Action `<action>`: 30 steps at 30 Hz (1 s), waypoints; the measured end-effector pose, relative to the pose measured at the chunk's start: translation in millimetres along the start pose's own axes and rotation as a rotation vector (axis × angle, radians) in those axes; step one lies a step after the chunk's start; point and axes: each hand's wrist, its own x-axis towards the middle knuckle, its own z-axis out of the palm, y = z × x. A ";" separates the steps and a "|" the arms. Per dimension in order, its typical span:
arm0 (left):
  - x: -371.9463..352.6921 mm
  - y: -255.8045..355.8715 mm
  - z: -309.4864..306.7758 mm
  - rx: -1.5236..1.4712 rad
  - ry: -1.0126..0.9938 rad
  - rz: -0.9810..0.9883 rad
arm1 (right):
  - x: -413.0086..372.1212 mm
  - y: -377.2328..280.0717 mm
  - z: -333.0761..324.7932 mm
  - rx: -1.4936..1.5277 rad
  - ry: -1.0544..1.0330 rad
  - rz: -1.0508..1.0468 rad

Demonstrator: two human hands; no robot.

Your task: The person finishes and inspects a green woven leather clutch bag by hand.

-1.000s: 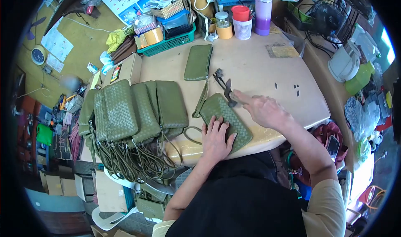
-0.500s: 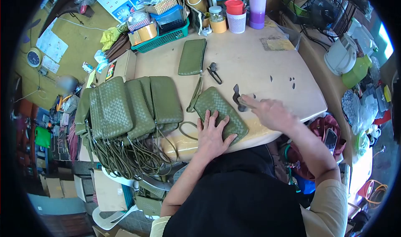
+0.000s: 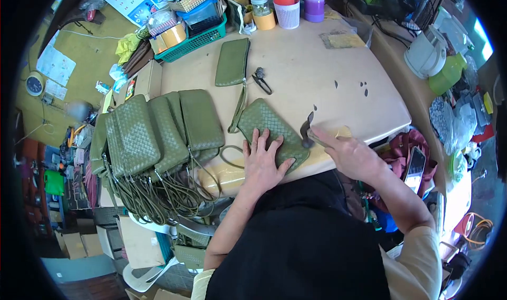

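Observation:
My left hand [image 3: 262, 162] lies with fingers spread on a green woven pouch [image 3: 272, 123], pressing it to the table. My right hand [image 3: 351, 155] is closed round the handle of a hammer [image 3: 306, 131], whose dark head is at the pouch's right edge; whether it touches cannot be told. A wrist strap [image 3: 238, 110] runs above the pouch's left side. Further up lies a second green pouch [image 3: 232, 62], with small black snips [image 3: 261, 82] to its right. Stacked green pouches [image 3: 134, 136] with hanging cord straps stand to the left.
The pale table [image 3: 296, 62] bears a green basket [image 3: 195, 42] of containers, a white cup [image 3: 288, 16] and a purple bottle [image 3: 313, 4] along its back. Small dark scraps dot its right side. A phone [image 3: 415, 168] rests on dark red cloth beyond the right edge.
The hammer in my right hand has come down and closer to the pouch's right edge. My left hand stays on the pouch. The whole view has shifted slightly.

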 end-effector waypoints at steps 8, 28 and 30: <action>1.0 2.1 1.2 0.013 0.007 -0.006 | -35.1 -14.1 -19.4 0.072 -0.039 0.013; 0.0 1.0 2.7 0.042 0.003 0.001 | -33.8 -15.3 -11.3 0.145 0.158 0.043; -1.9 -0.4 3.0 0.038 0.011 0.005 | -29.4 -7.3 -15.5 0.117 -0.035 0.017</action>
